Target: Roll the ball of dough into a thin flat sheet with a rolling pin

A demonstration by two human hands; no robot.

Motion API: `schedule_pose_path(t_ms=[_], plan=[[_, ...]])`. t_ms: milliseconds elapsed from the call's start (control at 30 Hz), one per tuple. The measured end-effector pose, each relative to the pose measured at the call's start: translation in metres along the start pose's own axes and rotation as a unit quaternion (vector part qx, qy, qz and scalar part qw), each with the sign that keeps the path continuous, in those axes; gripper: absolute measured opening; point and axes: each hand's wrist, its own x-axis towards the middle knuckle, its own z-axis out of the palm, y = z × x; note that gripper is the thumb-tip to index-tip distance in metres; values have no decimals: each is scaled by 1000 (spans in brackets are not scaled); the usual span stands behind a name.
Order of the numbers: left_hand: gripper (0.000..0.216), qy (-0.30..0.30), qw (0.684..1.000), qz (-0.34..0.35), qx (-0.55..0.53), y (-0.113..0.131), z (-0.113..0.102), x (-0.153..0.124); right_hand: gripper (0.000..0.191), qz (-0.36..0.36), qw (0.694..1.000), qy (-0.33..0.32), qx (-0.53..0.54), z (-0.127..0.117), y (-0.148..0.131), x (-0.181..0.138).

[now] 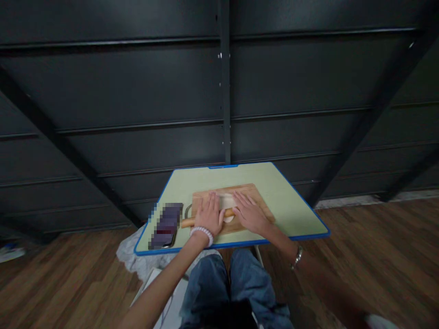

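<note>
From the head camera, the left hand (208,214) and the right hand (249,212) both lie flat, fingers straight and spread, not curled around anything. Their palms press down on a long brown wooden rolling pin (229,213). The pin lies across a pale flat piece of dough (227,199) on a brown wooden board (257,191). The board sits on a small light green table with a blue edge (291,201). A dark phone (166,226) lies left of the board. Behind is a dark metal wall (137,91), and below is a brown wood floor (377,256).

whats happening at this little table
A seated person presses both palms flat on a wooden rolling pin, left hand beside right hand. The pin lies across pale dough on a wooden board, set on a blue-rimmed green table. A dark phone lies left of the board.
</note>
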Motion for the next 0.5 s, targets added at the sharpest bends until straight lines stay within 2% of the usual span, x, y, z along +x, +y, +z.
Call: schedule_pose_path(t_ms=[100, 267, 400, 500], plan=[[58, -26, 1000, -10, 1, -8, 4, 20, 55, 5, 1000, -22, 13, 2, 9, 20], [60, -118, 992, -12, -36, -24, 9, 60, 56, 12, 998, -66, 12, 4, 21, 53], [57, -131, 989, 3, -64, -34, 11, 85, 59, 54, 988, -142, 39, 10, 33, 82], [59, -161, 985, 9, -53, -40, 13, 96, 62, 64, 981, -175, 62, 18, 43, 101]])
